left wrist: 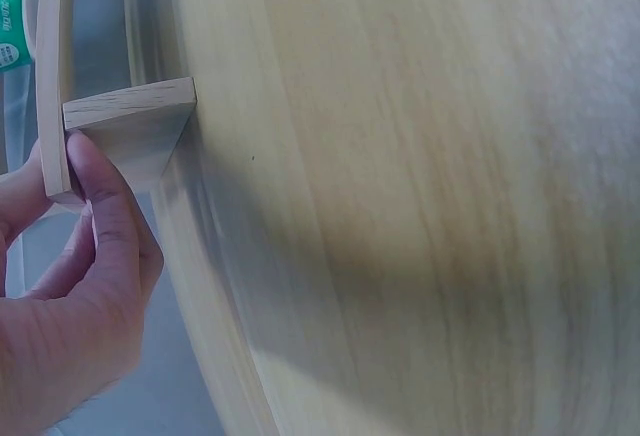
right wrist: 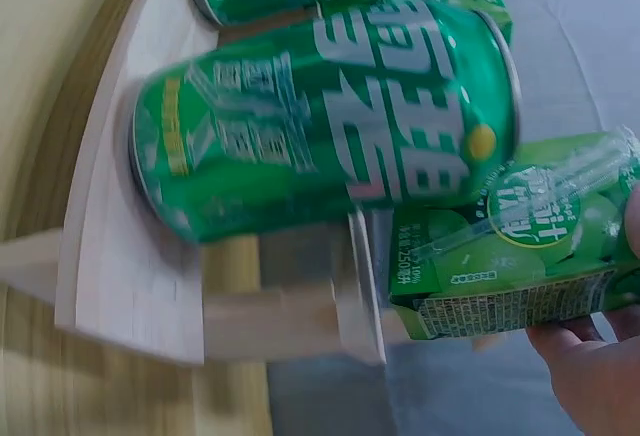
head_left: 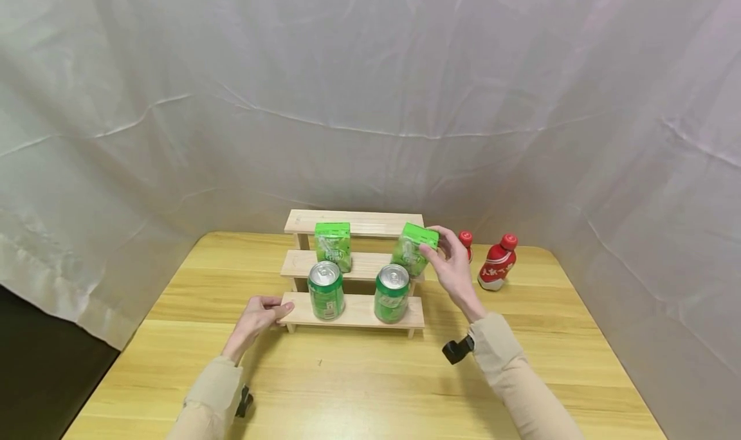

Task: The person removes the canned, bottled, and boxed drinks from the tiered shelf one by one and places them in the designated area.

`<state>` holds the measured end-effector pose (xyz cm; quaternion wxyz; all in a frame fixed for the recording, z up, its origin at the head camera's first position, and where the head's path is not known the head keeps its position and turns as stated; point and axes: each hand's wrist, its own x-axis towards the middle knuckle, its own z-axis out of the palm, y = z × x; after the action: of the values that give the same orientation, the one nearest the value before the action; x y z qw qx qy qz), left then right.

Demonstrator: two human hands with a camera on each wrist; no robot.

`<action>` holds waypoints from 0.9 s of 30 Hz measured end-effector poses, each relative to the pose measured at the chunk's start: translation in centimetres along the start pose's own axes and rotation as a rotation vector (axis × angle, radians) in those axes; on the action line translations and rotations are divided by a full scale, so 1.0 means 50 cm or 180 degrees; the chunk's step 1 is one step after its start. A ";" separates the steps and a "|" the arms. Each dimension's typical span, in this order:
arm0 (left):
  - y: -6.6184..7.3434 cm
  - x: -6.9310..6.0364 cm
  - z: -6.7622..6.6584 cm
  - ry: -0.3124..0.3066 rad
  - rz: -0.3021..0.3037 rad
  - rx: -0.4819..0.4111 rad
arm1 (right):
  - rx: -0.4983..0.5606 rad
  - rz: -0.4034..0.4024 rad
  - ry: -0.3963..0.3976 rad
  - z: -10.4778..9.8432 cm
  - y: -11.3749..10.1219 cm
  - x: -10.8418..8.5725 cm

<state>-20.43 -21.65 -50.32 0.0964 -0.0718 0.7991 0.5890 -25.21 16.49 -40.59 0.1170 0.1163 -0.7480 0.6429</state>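
Observation:
A three-step wooden rack [head_left: 359, 312] stands on the table. My left hand [head_left: 260, 318] pinches the left end of its lowest step, thumb on top and fingers beneath, as the left wrist view shows. My right hand [head_left: 454, 267] grips a green juice box [head_left: 412, 250], slightly tilted, at the right end of the middle step; whether its base touches the step is hard to tell. Another juice box [head_left: 333, 244] stands on the left of that step. On the lowest step are two green drink cans, a left can [head_left: 326, 291] and a right can [head_left: 391, 294].
Right of the rack, a red bottle [head_left: 498, 263] stands on the wooden table [head_left: 359, 382]. A second red bottle [head_left: 466, 238] is partly hidden behind my right hand. The rack's top step [head_left: 359, 222] is at the back, near a grey cloth [head_left: 370, 105].

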 end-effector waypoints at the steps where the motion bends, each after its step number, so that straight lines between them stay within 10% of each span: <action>1: 0.001 -0.001 0.000 -0.0002 0.0008 -0.0004 | -0.0012 -0.0020 -0.0005 -0.007 0.000 -0.003; 27: -0.002 0.001 0.001 0.0044 -0.0051 -0.0053 | -0.0526 -0.0278 0.0391 -0.222 0.085 -0.089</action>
<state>-20.46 -21.66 -50.45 0.0951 -0.0831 0.7942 0.5944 -22.13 28.18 -44.40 0.1996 0.0991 -0.7841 0.5793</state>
